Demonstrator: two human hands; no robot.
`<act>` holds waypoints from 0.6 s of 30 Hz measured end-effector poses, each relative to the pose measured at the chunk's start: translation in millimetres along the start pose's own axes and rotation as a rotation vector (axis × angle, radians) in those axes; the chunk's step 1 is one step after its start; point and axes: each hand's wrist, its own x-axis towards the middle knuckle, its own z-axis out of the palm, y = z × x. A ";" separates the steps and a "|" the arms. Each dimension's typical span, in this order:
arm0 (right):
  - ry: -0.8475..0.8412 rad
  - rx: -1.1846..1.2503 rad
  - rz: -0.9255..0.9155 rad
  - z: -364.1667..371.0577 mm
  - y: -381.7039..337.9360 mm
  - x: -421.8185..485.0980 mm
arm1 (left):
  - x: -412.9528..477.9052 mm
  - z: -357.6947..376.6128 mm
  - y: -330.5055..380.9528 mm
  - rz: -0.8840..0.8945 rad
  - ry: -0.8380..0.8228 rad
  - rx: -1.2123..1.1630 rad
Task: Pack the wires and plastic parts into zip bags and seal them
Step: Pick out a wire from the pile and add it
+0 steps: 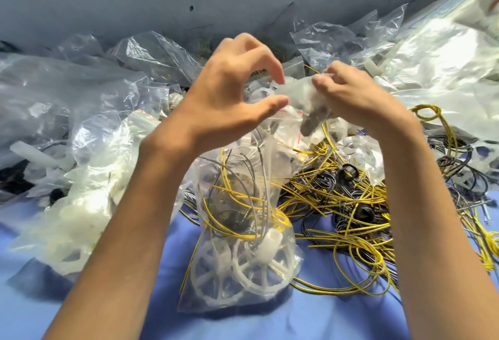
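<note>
The bag (243, 245) stands on the blue surface (324, 320); the right hand (351, 94) pinches its top to hold it up; the left hand (232, 88) curves open, likely ready to seal it.

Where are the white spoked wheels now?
The white spoked wheels lie bottom centre of the head view, low inside the clear zip bag on the blue cloth, left of the loose yellow wires.

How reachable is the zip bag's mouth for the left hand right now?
Probably yes: the left hand hovers open right beside the mouth of the zip bag, with nothing between them, while the right hand pinches the top up.
</note>
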 end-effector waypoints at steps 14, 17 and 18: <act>0.111 0.458 -0.013 -19.0 -19.9 -7.3 | -1.0 9.0 -3.2 -0.140 -0.135 -0.094; 0.088 0.512 -0.004 -17.9 -26.9 -10.7 | 1.1 9.0 1.6 -0.155 -0.136 -0.158; 0.084 0.525 0.005 -17.6 -28.0 -11.2 | 1.1 9.2 2.0 -0.160 -0.150 -0.169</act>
